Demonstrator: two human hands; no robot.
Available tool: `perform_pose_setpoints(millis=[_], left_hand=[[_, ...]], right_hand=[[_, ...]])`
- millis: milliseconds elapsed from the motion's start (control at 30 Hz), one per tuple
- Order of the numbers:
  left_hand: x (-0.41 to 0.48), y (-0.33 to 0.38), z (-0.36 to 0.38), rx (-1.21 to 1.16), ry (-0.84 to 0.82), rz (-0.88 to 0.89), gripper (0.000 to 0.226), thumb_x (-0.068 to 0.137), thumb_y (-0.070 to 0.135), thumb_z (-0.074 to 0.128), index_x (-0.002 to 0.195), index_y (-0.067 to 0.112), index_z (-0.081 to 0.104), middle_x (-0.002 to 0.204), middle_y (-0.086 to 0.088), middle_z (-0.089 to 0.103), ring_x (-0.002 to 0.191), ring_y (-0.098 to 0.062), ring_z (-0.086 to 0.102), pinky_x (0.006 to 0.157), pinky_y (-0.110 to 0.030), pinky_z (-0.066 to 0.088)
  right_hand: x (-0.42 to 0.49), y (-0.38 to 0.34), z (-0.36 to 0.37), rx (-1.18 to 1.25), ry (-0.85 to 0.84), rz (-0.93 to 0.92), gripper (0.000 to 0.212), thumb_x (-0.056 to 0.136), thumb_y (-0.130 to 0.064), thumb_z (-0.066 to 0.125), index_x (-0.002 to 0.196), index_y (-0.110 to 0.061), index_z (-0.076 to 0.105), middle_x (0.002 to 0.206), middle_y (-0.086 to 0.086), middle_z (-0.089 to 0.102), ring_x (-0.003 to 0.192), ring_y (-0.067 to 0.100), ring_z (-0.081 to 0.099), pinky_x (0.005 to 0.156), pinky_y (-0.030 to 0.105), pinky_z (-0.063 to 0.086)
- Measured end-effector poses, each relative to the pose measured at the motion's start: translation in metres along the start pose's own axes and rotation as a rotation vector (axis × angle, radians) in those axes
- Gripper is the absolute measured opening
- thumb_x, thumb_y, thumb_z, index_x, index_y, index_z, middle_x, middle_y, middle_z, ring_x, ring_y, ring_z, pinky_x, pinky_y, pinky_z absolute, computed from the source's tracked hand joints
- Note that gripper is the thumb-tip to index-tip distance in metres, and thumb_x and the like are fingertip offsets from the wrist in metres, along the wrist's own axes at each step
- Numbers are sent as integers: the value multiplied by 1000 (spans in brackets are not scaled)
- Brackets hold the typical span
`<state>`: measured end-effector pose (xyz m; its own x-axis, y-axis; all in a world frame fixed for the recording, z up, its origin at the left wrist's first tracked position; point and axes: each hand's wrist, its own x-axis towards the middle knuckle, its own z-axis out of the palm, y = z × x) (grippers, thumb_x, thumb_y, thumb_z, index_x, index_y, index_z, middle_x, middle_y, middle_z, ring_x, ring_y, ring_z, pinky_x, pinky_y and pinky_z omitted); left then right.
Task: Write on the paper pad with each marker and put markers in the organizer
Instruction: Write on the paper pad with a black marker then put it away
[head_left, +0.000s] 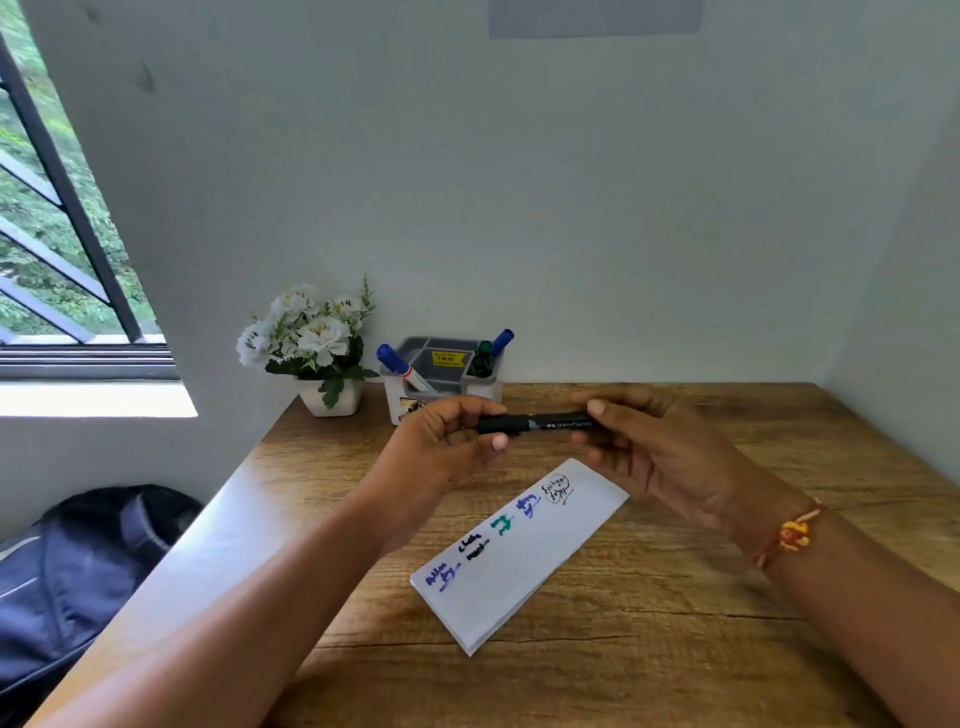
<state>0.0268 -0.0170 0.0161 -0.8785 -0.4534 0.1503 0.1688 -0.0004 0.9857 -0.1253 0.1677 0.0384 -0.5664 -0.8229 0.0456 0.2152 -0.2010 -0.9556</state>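
Where the table (675, 649) lies nearest, its brown top shows a coarse wood grain with dark cracks running across, and on it rests the pad (540, 561), a long, narrow white rectangle lying flat and slanted, its layered edge showing at the near end. Short scrawls run along the pad in blue, black, green and blue, ending in a circled black one at the far end. Above and just beyond that far end, both hands hold a black marker (545, 422) level in the air, clear of the table. It is a slim, smooth cylinder with pale lettering on its barrel. The left hand (441, 447) has its fingers curled round one end, thumb underneath; the right hand (660, 457) pinches the other end between thumb and bent fingers. Whether the cap is fully seated cannot be told. A red and orange thread bracelet (792, 535) circles the right wrist. Behind the hands, against the wall (571, 208), stands the organizer (452, 387), a boxy grey and white plastic tub with compartments and a yellow sticker. A blue marker (397, 364) leans out at its left; a green marker (483, 353) and a second blue one (503, 340) stand at its right. Just beside it, white flowers (311, 338) fill a small white pot (332, 402).
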Motion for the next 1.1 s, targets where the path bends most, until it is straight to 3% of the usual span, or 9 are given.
perform_pose_setpoints(millis=[133,300,400,533,633,733,900,1000,1100], left_hand=[[2,5,-2,-138,7,34,31,87,-6,65,116,7,67,105,-10,76,105,-24,71,89,-30,59],[0,8,0,-158,-5,70,35,86,-4,67,119,7,65,105,-12,76,102,-23,72,87,-30,60],[1,10,-1,-185,42,99,42,83,3,73,124,8,63,113,-14,74,107,-24,71,90,-33,59],[7,8,-9,192,285,199,37,86,5,76,118,18,63,108,-1,73,104,-14,70,90,-27,57],[9,1,-15,441,355,262,38,87,11,76,115,30,58,105,13,68,92,6,66,83,-17,55],[9,-6,-18,594,386,249,46,87,18,76,127,26,53,112,16,61,90,8,61,79,-9,49],[12,-13,-23,760,407,241,60,87,30,76,138,23,46,134,5,52,125,-9,49,107,-32,44],[14,-15,-24,784,403,246,61,86,33,76,138,23,44,136,4,50,128,-10,46,109,-32,43],[15,-17,-24,812,391,265,61,86,33,76,137,22,44,136,2,48,129,-12,45,109,-29,41]], right_hand=[[-2,-6,9,-580,46,-89,16,84,-11,78,98,-19,80,92,0,81,84,12,76,70,23,61],[5,-1,34,-930,-35,-180,26,80,-34,83,102,-45,74,93,-16,78,84,3,74,78,27,58],[16,0,38,-903,-42,-209,20,87,-32,77,107,-36,76,89,-9,80,84,8,75,82,31,59],[50,-9,32,-684,180,-308,18,85,-21,80,100,-24,70,91,1,77,94,25,76,87,47,62],[77,-30,34,-516,289,-433,50,88,-9,77,128,-24,51,96,6,71,98,29,74,83,41,64],[102,-44,36,-614,357,-590,77,88,-7,76,147,-34,35,96,1,68,88,12,72,78,28,63],[139,-35,44,-695,451,-647,61,88,-10,74,138,-28,45,96,1,67,87,21,72,82,41,63],[153,-26,47,-697,468,-649,57,89,-10,74,136,-25,46,100,5,68,89,22,70,79,28,60],[162,-21,50,-762,468,-644,55,90,-10,73,137,-22,47,103,5,67,86,16,64,60,0,45]])
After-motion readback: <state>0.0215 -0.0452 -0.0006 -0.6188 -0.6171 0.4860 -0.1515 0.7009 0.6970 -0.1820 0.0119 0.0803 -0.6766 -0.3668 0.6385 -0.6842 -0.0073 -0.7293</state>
